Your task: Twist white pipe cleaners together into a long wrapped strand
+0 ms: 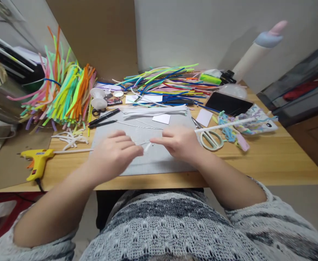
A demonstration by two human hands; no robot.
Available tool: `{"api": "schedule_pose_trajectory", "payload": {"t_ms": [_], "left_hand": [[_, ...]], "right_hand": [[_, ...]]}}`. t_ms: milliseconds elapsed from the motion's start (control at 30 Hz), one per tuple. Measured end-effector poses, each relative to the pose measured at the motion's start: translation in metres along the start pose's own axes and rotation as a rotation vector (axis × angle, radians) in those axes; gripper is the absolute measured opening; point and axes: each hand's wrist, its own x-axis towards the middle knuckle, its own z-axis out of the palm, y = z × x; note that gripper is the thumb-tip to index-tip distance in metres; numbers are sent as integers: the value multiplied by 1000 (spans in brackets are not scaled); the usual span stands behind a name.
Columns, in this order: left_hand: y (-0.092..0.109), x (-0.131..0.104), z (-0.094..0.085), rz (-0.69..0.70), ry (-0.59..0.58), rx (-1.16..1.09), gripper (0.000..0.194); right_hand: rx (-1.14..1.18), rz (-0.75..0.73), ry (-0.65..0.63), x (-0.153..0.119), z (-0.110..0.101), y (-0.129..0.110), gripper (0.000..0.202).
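Over the grey mat [161, 163], my left hand [114, 154] is closed with its thumb pointing right, beside a small white strip [147, 146]. My right hand [178, 143] is closed too, its index finger stretched toward that strip. A white pipe cleaner [224, 125] sticks out to the right from my right hand. Thin wire shows between the hands, but the fingertips are blurred. Behind them, white pipe cleaners [153, 111] lie in a bundle at the mat's back edge.
A yellow glue gun [37, 163] lies at the left, below colourful pipe cleaners [69, 94]. Scissors [212, 140] and a black phone [228, 103] are at the right. More pipe cleaners [167, 83] are piled at the back. Black pens [104, 117] lie at the mat's upper left.
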Motion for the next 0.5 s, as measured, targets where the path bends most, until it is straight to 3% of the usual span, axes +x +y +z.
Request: {"api": "schedule_pose_trajectory", "payload": {"t_ms": [100,167,233,267,367,433,500], "left_hand": [[-24,2,-18,12,56,35,15],[-35,2,-13,-43,52,-56,17],[-35,2,5,-134,38,-141,26],[-31,2,16,-180,35,-153,30],[-8,1,46,-135,-11,-180,26],[9,0,52,-108,0,-134,24],[18,0,42,-76,1,-48,22]], "right_hand": [[168,-175,-23,2,-7,-1,36],[328,-227,2,4,-12,-3,36],[431,-199,62,5,-15,-5,33],[439,-161,107,5,-16,-5,32],[280,-39,207,4,-12,-6,34],[107,12,193,2,-6,-4,38],[-14,44,128,1,-2,-2,41]]}}
